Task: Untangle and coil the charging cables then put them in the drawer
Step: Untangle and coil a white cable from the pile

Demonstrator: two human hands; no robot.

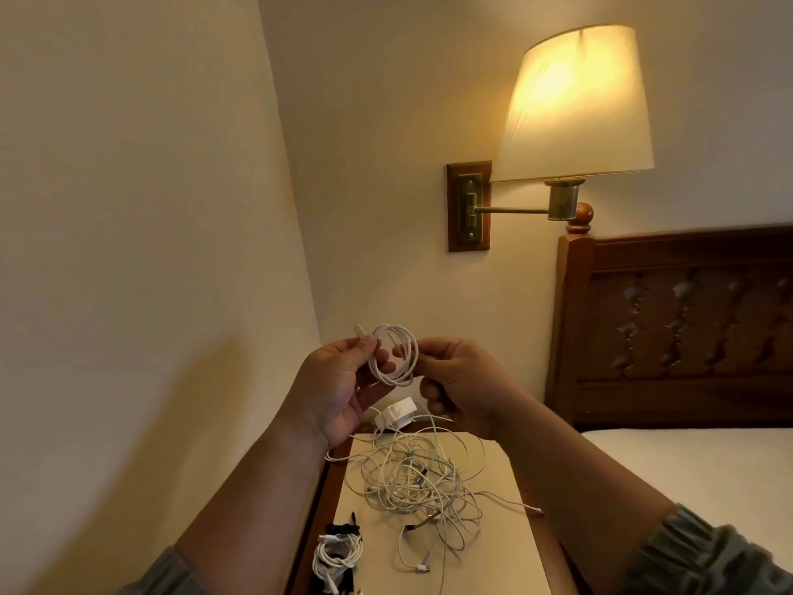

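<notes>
Head view: a wooden nightstand [319,508] stands in a corner of cream walls, with a tan board [506,487] lying on its top. At 3 o'clock from it is a bed [686,465] in pale sheeting, with a carved dark-wood headboard [686,324] behind it. At 1 o'clock in the picture a lit wall lamp [570,105] reaches out on a brass arm from a wooden wall plate [467,206].

On the board lies a tangle of white cables [412,478]. A white power adapter [397,412] sits at the tangle's 12 o'clock. At the tangle's 7 o'clock, a wound white cable [337,556] rests on black straps [343,530].

The coiled cable [392,356] is held in the air above the nightstand, between both hands. Its loop faces the camera. The long axis runs roughly from 12 to 6 o'clock, and a plug end pokes out toward 10 o'clock. The left hand [339,388] pinches the loop's 9 o'clock side between thumb and fingers. The right hand [459,380], its fingers curled, pinches the 3 o'clock side.
</notes>
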